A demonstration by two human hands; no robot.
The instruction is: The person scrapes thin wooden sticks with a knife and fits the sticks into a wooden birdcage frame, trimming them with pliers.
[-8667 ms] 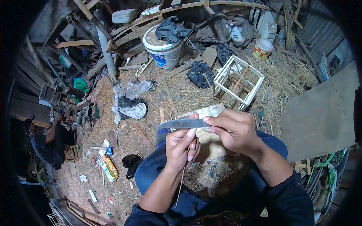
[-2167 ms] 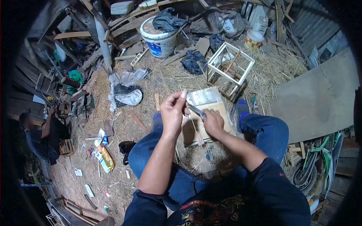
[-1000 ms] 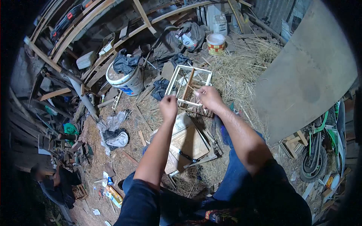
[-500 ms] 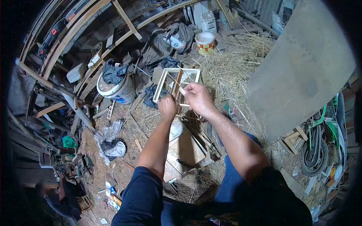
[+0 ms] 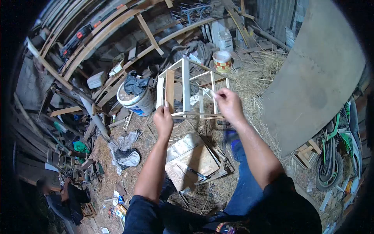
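Note:
A box-like frame of pale wooden strips (image 5: 186, 85) is held up in front of me. My left hand (image 5: 163, 121) is closed at its lower left corner, the thumb against a brown wooden slat (image 5: 170, 87) inside the frame. My right hand (image 5: 230, 105) is beside the frame's right side, thumb and fingers pinched together. A small whitish piece (image 5: 208, 92) shows at the right fingertips; its kind is unclear. Below the frame, a tool with a black handle (image 5: 198, 174) lies on a pale board (image 5: 187, 154) on the ground.
A white bucket (image 5: 134, 102) with dark cloth stands left, a smaller bucket (image 5: 222, 61) ahead. A large grey sheet (image 5: 315, 78) leans at right, near a green-framed wheeled machine (image 5: 330, 156). Straw (image 5: 249, 89) covers the ground. Another person (image 5: 60, 199) is at lower left.
The wooden frame has been raised and turned, with its side now towards me. My left hand has shifted left and down; my right hand has moved right, away from the slat.

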